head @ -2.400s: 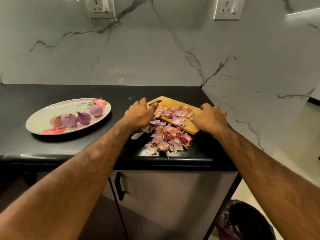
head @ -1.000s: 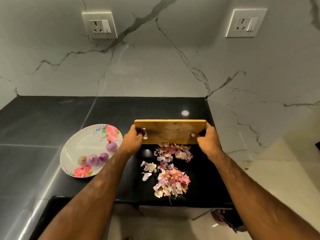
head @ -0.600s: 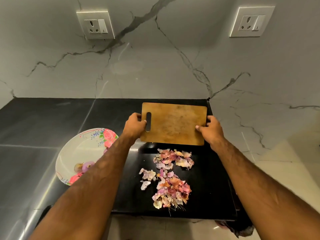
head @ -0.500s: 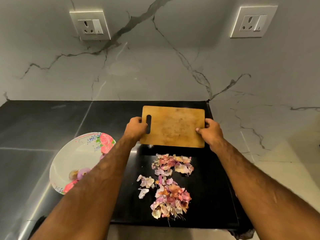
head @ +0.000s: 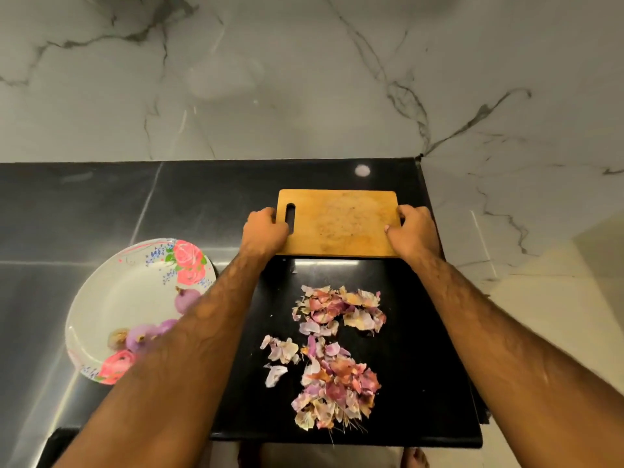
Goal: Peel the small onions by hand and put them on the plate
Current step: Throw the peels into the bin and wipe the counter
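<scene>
A white plate with pink flowers (head: 111, 298) sits at the left of the black counter. Several peeled purple onions (head: 184, 298) lie in it, partly hidden by my left forearm. A bare wooden cutting board (head: 337, 222) lies flat near the back of the counter. My left hand (head: 263, 231) grips its left end by the handle slot. My right hand (head: 410, 229) grips its right end. Onion skins (head: 337, 352) lie in loose heaps on the counter in front of the board.
A marble wall (head: 304, 79) rises behind the counter (head: 84, 204) and along its right side. The counter's front edge runs just below the skins. Bare feet show on the floor beneath.
The board was tipped so the skins slid onto the counter, then lifted upright and carried back. It now lies flat near the wall, still held at both ends.
</scene>
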